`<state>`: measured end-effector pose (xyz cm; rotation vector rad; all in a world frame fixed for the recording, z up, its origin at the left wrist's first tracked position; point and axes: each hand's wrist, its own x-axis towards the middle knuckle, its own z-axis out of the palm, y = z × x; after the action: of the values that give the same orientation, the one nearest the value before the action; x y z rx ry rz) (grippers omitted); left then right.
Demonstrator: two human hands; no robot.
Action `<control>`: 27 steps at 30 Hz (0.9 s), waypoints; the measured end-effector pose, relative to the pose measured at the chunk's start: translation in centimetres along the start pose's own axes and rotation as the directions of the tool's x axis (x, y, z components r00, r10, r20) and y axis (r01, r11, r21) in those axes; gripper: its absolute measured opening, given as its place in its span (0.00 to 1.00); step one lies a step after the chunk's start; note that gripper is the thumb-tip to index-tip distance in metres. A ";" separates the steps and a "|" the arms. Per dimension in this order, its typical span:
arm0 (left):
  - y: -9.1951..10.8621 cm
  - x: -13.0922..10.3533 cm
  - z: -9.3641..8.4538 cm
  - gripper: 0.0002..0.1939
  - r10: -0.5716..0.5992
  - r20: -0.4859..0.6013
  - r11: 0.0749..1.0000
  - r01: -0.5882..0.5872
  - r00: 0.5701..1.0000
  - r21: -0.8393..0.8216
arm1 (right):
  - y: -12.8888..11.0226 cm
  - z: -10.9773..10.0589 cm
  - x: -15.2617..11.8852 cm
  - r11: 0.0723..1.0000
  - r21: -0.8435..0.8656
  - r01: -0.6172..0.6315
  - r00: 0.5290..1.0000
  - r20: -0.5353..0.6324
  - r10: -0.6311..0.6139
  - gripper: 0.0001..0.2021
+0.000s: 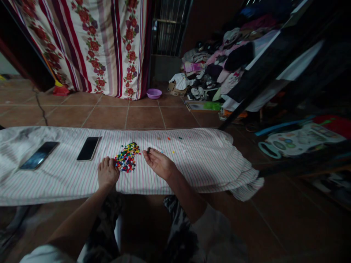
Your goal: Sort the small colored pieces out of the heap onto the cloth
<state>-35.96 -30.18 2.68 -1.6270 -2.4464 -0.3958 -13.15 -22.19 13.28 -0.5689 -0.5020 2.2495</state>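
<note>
A heap of small beads in many colours [127,159] lies on the striped cloth [208,164] in front of me. My left hand [108,172] rests on the cloth at the heap's left edge, palm down with its fingers stretched out. To the right of the heap, my right hand [160,163] is turned partly palm up. A small dark bead [149,150] shows at its fingertips, pinched there. Beyond that hand lie several single beads set apart, among them an orange bead [169,138], a dark green bead [180,138] and a yellow bead [173,152].
Two phones lie left of the heap, a near phone [89,149] and a farther-left phone [40,156]. Past the cloth, a purple basin [154,94] stands on the tiled floor by a curtain [106,47]. Piled clothes [214,69] fill the back right.
</note>
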 end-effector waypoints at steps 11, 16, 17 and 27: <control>0.1 0.1 -0.3 0.16 0.015 0.000 1.000 -0.015 1.000 0.020 | -0.8 -2.1 -0.5 0.970 0.203 0.130 0.977 -0.194 -0.090 0.11; 0.0 0.1 0.0 0.15 0.017 0.000 0.999 -0.017 1.000 0.034 | -0.7 -2.5 -0.5 0.934 0.312 0.176 0.961 -0.260 -0.094 0.12; 0.0 0.1 0.0 0.15 0.017 0.000 0.999 -0.017 1.000 0.039 | -0.8 -2.6 -0.5 0.928 0.330 0.174 0.959 -0.269 -0.084 0.14; 0.2 0.2 -0.3 0.15 0.023 0.018 0.997 -0.025 1.000 0.068 | -1.8 -5.3 -0.4 0.929 0.309 0.205 0.944 -0.313 -0.104 0.19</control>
<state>-35.83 -30.06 3.09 -1.6367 -2.4219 -0.2924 -9.04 -20.40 9.96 -0.6414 -0.0056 1.9928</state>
